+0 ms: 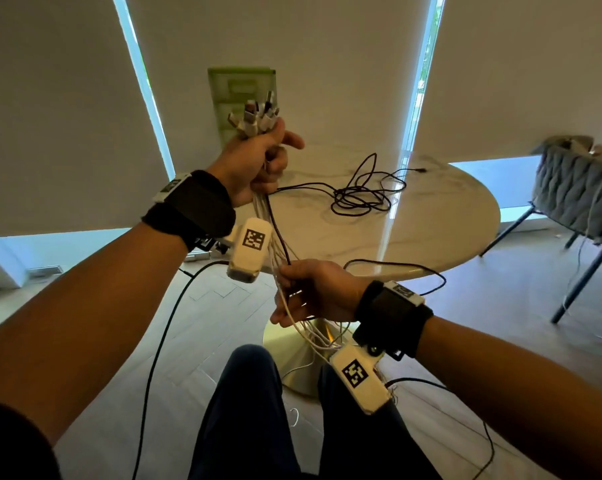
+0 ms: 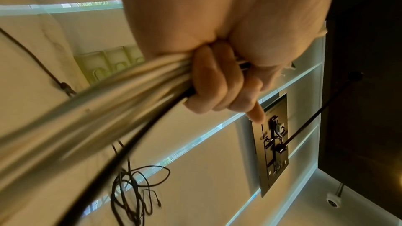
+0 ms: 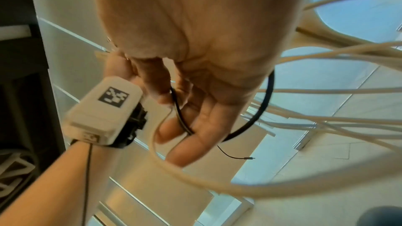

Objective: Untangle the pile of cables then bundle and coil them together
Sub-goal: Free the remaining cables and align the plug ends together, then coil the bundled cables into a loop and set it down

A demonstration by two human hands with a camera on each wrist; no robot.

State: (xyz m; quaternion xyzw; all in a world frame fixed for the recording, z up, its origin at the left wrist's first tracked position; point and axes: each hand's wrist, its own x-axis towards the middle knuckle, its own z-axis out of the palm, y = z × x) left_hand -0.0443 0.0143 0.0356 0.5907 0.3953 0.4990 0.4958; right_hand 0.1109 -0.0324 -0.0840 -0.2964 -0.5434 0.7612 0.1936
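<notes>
Left hand (image 1: 254, 164), upper centre of head view, fist clamped on white cables (image 1: 268, 216) just below connector ends (image 1: 256, 117), keeping plugs aligned. Right hand (image 1: 313, 292), lower centre, fingers loosely curled round strands, probably combing slack. Black cable (image 1: 361, 195) trails onto table (image 1: 448, 216).

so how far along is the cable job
Partly done. The white cables are gathered, plug ends lined up above the left hand, which grips them. In hand: the right hand holds the strands lower down, with a black cable across its fingers. Left: the black tangle on the table, and nothing is coiled yet.
</notes>
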